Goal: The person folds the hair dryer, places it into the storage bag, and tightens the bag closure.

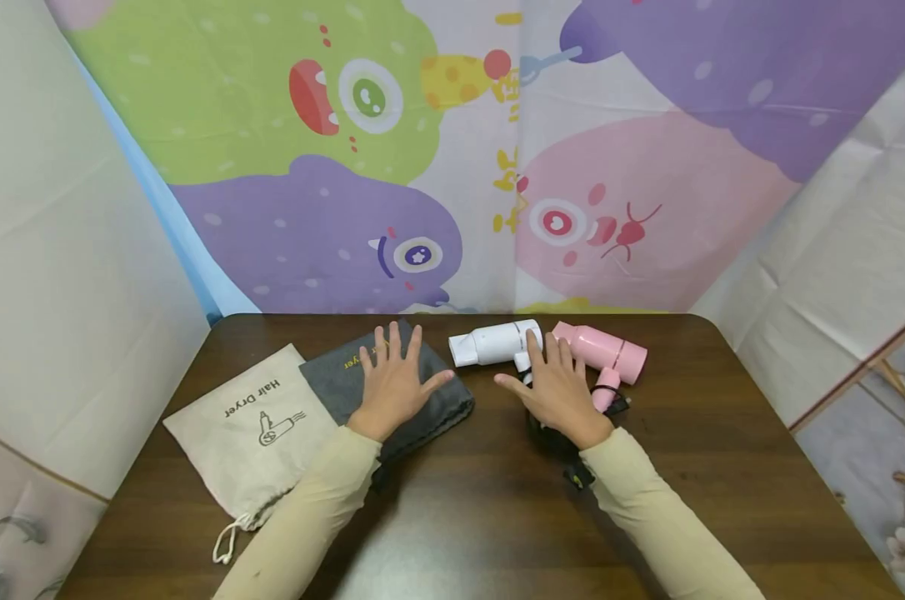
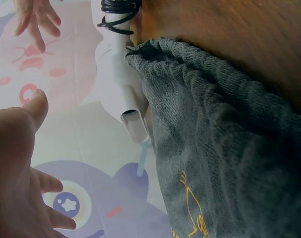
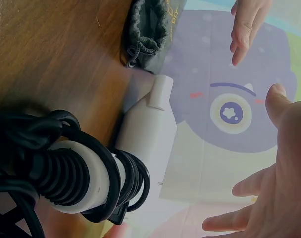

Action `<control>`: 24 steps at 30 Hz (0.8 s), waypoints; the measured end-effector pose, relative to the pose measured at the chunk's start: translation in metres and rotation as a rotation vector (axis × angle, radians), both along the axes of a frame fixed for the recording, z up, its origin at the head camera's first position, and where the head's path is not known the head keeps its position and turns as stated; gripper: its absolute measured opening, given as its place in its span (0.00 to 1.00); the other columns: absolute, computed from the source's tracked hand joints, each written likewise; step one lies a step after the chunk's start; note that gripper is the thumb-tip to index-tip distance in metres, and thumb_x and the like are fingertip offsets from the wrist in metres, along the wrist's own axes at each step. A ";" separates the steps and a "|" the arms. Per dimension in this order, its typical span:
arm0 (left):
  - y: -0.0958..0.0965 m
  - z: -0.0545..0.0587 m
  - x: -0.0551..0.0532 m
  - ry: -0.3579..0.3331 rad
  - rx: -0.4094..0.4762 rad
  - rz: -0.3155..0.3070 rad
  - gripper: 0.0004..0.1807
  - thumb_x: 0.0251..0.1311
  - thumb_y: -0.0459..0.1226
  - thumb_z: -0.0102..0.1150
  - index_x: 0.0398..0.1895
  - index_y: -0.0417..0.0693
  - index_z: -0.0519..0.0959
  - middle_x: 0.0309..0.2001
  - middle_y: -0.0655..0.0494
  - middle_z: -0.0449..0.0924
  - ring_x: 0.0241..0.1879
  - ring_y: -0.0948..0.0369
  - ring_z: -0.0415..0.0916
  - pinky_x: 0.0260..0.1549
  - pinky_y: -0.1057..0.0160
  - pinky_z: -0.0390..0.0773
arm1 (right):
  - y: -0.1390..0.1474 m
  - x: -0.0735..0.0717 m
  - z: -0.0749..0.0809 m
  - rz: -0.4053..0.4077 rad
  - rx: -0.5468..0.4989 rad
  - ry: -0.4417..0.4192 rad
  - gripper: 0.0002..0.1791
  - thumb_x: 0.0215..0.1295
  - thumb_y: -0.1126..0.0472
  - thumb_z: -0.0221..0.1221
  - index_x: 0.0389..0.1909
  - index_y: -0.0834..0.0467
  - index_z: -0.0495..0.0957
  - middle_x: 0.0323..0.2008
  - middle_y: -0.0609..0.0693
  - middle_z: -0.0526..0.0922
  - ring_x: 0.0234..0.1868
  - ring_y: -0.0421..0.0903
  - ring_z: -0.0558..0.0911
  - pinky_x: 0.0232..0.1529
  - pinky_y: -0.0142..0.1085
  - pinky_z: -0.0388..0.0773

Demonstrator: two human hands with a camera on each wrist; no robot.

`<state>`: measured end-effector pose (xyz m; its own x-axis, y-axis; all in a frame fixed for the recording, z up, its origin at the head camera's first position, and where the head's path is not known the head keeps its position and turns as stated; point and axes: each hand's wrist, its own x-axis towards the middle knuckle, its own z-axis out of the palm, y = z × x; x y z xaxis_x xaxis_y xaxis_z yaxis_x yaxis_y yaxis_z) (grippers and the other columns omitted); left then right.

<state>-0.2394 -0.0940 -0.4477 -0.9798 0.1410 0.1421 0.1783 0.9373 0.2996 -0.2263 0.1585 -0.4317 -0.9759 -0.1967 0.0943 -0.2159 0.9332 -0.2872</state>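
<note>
Fingers spread, my left hand (image 1: 392, 387) hovers over a dark grey drawstring bag (image 1: 325, 375) with yellow lettering. My right hand (image 1: 561, 387), also spread, is above the handle and cord of a white hair dryer (image 1: 490, 343). Neither hand holds anything. In the right wrist view the white hair dryer (image 3: 148, 131) has its black cord (image 3: 130, 178) wound round the handle. A pink hair dryer (image 1: 610, 350) lies just right of the white one, partly behind my right fingers. To the left lies a cream drawstring bag (image 1: 250, 425) printed "Hair Dryer".
Everything lies on a dark brown wooden table (image 1: 452, 533). A cartoon-printed cloth (image 1: 482, 167) hangs behind the back edge, and pale cloth panels (image 1: 70, 250) stand at both sides.
</note>
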 end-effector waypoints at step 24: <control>0.020 -0.014 -0.048 -0.183 0.204 -0.145 0.48 0.63 0.63 0.51 0.78 0.47 0.48 0.77 0.35 0.43 0.76 0.38 0.41 0.69 0.35 0.52 | 0.006 -0.009 -0.007 -0.034 -0.085 -0.143 0.53 0.66 0.28 0.45 0.74 0.67 0.48 0.66 0.71 0.63 0.66 0.68 0.66 0.61 0.60 0.67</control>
<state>-0.2876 -0.0736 -0.4613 -0.9635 0.2677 0.0047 0.2313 0.8233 0.5184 -0.2356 0.1642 -0.4392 -0.9865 -0.1605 -0.0314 -0.1357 0.9104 -0.3909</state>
